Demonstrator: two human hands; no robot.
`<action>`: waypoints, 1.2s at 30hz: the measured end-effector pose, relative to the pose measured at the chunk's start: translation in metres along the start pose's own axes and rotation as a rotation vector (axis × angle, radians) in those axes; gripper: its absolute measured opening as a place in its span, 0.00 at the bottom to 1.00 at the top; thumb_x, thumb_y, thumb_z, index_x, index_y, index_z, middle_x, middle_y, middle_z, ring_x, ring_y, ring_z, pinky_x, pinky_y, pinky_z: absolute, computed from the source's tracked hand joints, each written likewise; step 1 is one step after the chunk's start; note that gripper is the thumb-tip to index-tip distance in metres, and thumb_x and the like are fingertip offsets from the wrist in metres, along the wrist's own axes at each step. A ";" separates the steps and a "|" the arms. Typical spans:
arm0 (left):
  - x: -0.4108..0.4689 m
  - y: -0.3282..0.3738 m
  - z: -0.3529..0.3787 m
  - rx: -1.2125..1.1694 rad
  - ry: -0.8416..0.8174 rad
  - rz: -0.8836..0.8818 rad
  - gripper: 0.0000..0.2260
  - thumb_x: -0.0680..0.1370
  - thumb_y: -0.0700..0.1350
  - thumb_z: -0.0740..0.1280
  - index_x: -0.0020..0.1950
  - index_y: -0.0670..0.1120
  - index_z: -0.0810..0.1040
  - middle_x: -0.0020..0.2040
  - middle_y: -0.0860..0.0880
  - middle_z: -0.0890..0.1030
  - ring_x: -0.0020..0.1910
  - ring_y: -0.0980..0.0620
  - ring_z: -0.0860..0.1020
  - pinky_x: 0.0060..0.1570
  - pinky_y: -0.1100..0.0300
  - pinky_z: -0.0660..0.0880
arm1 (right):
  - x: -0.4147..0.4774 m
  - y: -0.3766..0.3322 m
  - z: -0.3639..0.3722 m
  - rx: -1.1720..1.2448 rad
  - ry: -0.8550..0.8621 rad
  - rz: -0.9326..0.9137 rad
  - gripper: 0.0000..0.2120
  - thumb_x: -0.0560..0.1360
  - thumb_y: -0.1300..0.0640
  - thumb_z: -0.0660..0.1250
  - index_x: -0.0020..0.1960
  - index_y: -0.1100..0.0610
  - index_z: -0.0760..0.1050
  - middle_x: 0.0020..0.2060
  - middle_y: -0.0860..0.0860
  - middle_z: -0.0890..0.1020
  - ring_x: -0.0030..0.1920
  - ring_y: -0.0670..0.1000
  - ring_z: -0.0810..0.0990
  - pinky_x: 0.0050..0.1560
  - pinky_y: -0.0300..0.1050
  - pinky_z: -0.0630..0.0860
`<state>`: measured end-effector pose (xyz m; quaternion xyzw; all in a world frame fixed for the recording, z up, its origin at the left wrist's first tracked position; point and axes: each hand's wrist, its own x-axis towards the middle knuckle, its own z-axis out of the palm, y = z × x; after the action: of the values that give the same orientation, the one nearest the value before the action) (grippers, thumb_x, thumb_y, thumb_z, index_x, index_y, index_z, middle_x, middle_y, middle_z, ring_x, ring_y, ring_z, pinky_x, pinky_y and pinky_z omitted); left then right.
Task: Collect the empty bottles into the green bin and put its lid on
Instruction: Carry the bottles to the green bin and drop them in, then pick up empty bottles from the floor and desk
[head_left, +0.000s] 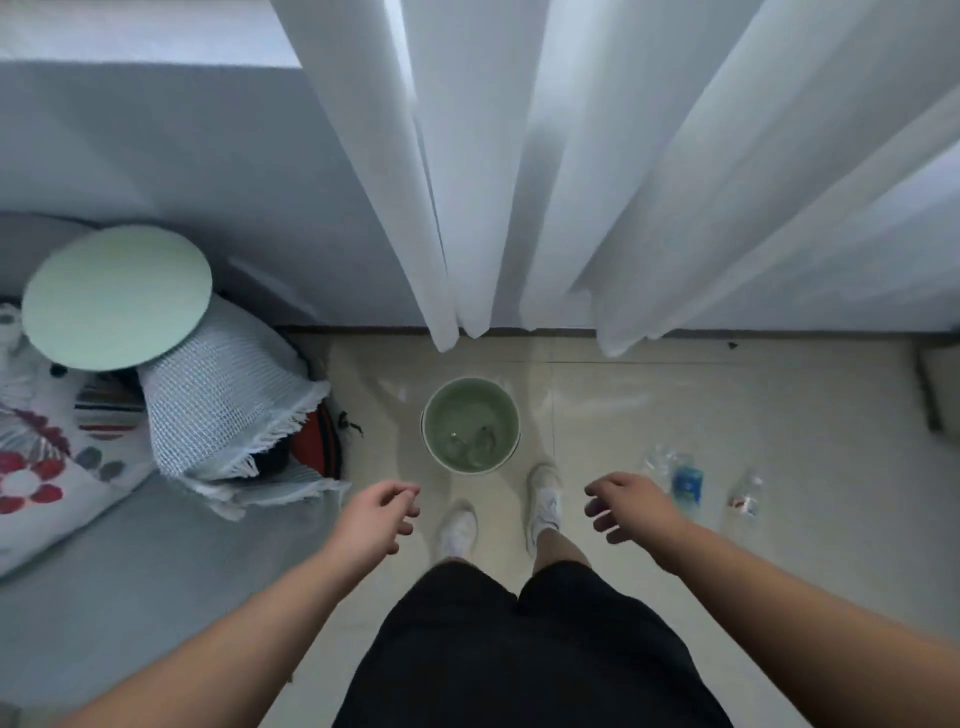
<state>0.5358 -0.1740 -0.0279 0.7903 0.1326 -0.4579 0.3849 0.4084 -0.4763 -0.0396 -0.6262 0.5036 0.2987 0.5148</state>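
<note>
Directly ahead on the pale tiled floor (675, 415) stands the round green plastic bin (441, 452), uncovered, with clear crushed bottles (475, 441) lying inside. Its flat round green lid (117, 296) rests on a white knitted throw (223, 395) to the left. Two clear plastic bottles (685, 480) lie on the tiles at right. Both hands, left (376, 514) and right (631, 506), hover loosely curled, holding nothing.

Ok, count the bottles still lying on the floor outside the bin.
2: a blue-labelled bottle beside the right hand, and a clear bottle further right. The green bin holds others, number unclear.
</note>
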 end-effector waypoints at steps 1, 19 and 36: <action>-0.003 0.000 -0.005 0.023 -0.013 0.013 0.10 0.84 0.46 0.62 0.59 0.47 0.81 0.52 0.45 0.84 0.42 0.50 0.79 0.37 0.58 0.73 | -0.007 0.012 0.002 0.058 0.026 0.022 0.09 0.79 0.58 0.63 0.51 0.61 0.81 0.46 0.62 0.85 0.34 0.55 0.80 0.34 0.47 0.76; -0.040 0.058 0.094 0.743 -0.371 0.342 0.08 0.80 0.44 0.65 0.54 0.52 0.83 0.47 0.47 0.86 0.43 0.46 0.83 0.35 0.55 0.77 | -0.187 0.319 0.069 1.042 0.474 0.320 0.09 0.77 0.56 0.67 0.51 0.60 0.82 0.44 0.60 0.87 0.34 0.55 0.83 0.33 0.47 0.80; -0.171 0.010 0.329 1.125 -0.608 0.528 0.08 0.84 0.43 0.62 0.59 0.47 0.80 0.52 0.41 0.83 0.43 0.45 0.80 0.35 0.57 0.73 | -0.250 0.567 0.122 1.376 0.626 0.518 0.04 0.75 0.61 0.65 0.43 0.61 0.76 0.26 0.55 0.78 0.21 0.51 0.70 0.25 0.39 0.64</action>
<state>0.2435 -0.3964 0.0241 0.7122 -0.4355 -0.5494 0.0352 -0.1850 -0.2592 -0.0474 -0.0857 0.8256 -0.1587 0.5346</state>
